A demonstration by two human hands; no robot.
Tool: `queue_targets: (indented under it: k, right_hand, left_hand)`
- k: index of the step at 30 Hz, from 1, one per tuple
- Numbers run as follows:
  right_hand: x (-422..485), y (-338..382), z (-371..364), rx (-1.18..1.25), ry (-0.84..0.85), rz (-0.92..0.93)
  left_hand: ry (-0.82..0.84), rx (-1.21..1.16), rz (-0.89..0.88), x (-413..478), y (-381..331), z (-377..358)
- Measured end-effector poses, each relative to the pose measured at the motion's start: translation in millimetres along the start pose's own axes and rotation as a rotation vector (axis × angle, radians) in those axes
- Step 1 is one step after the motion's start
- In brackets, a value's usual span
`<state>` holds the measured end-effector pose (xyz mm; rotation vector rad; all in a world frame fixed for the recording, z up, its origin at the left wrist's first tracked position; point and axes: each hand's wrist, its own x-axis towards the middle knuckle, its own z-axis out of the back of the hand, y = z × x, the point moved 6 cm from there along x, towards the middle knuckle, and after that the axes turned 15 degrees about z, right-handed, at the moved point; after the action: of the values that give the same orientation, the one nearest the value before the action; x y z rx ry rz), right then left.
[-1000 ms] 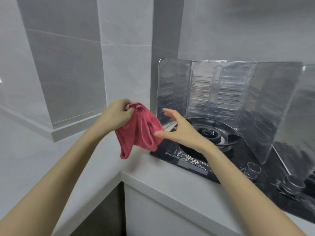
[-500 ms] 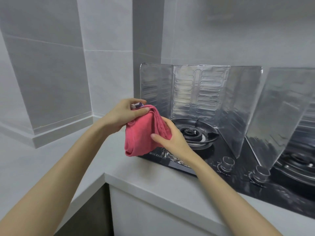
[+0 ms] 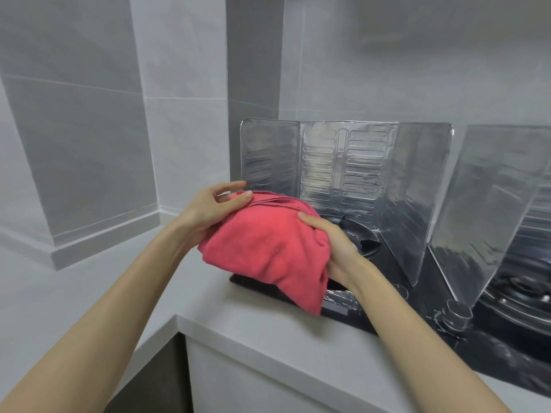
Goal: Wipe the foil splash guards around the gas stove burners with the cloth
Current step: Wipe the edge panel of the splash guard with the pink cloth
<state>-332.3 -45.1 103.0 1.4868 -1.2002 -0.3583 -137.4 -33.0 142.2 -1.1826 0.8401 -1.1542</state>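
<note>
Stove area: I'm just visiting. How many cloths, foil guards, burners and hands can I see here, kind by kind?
Cloth: 1
Foil splash guards: 2
Burners: 2, both partly hidden
Hands: 2, left hand and right hand, both holding the cloth
Total: 7

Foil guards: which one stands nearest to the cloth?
The left guard, folded around the burner behind the cloth; the right guard stands farther off.
</note>
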Motion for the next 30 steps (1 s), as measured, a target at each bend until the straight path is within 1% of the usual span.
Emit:
queue_targets:
  k: [2,3,6,8,11,14,17,23,27,30]
  right_hand:
    - [2,-2,5,0.107,-0.061,-0.015]
    - [5,-3,8,0.157,-0.090,-0.006]
    - [14,-2,18,0.321,-0.214,0.030]
    - [22,-2,28,0.357,-0.289,0.027]
    - [36,0,46,0.312,-0.371,0.051]
    - [53,4,56,0.313,-0.410,0.083]
    - [73,6,64,0.366,-0.438,0.130]
    - [99,-8,77,0.281,-0.500,0.121]
    - [113,-23,86,0.218,-0.558,0.143]
    - [120,-26,88,0.169,-0.593,0.159]
  left_hand:
    - [0.055,-0.169,0.051,6,9,-3]
    - [0.063,-0.215,0.064,11,12,-4]
    - [0.027,-0.294,0.092,25,21,-6]
    - [-0.030,-0.268,0.103,37,27,-8]
    - [-0.174,-0.174,0.087,60,37,-5]
    - [-0.258,-0.076,0.064,80,47,-9]
    - [-0.276,-0.002,0.067,97,63,-19]
    - [-0.293,0.037,0.098,126,92,-27]
    - [-0.268,0.072,0.030,141,100,-35]
    - [-0.268,0.070,0.019,148,107,-42]
